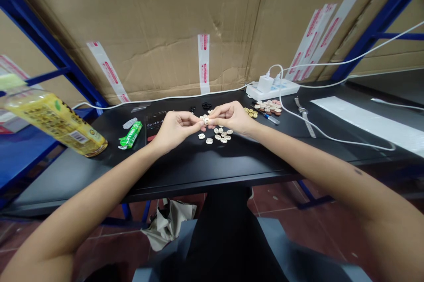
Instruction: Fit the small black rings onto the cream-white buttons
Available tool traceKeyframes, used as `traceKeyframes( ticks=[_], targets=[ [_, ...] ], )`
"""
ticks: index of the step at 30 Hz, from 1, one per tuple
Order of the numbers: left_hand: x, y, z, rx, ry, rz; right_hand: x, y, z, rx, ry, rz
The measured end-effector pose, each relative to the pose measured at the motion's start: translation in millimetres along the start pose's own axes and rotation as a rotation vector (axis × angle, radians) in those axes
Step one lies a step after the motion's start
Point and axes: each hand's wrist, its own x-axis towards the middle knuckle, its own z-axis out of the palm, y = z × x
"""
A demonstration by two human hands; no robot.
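My left hand [177,128] and my right hand [230,118] meet over the middle of the black table. Between their fingertips they pinch a small cream button [206,120], its face toward me. Several more cream oval buttons [224,137] lie loose just below and beside my right hand, and others are partly hidden behind my fingers. A small heap of black buttons [207,105] sits behind my hands. Right of my right hand lie yellowish buttons [251,113], with pink and brown buttons [269,107] beyond them.
A phone showing a timer [155,123] lies partly behind my left hand, beside a green wrapper [131,135]. Far left stands a yellow drink bottle [62,118]. To the right are a pen [270,118], a watch [304,116], a white power strip [276,89] and a looping cable [338,140].
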Motion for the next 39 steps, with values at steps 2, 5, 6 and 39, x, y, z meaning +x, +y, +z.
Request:
traceKeyframes(
  ticks=[2, 5, 6, 39],
  targets=[
    [0, 0, 0.2, -0.011, 0.007, 0.0, 1, -1, 1, -0.009, 0.005, -0.002],
    [1, 1, -0.1, -0.026, 0.035, 0.017, 2, -3, 3, -0.015, 0.017, 0.003],
    [2, 0, -0.3, -0.031, 0.046, 0.025, 3, -5, 4, -0.015, 0.02, 0.004],
    [3, -4, 3.3, -0.121, 0.109, 0.045, 0, -11, 7, -0.044, 0.068, -0.062]
  ],
)
